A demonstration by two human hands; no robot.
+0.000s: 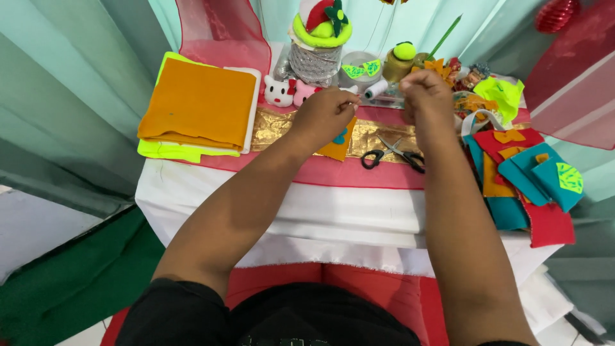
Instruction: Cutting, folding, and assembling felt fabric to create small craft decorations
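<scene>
The left hand (327,115) pinches an orange felt piece (338,145) with a teal shape on it, held above the desk (282,198). The right hand (424,93), at 3 o'clock from it, is closed into a fist; what it grips I cannot tell. Black-handled scissors (392,154) lie at 6 o'clock between the 2 hands. Stacked orange felt sheets (198,106) rest at 9 o'clock.

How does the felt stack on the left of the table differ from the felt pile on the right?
The left felt stack is neatly squared, with large whole sheets; the right felt pile is a loose heap of smaller cut pieces lying at angles. The left felt stack shows orange on top over white and neon yellow; the right felt pile is mostly teal and red with orange bits. Both rest on the cloth-covered table, beyond either hand.
</scene>
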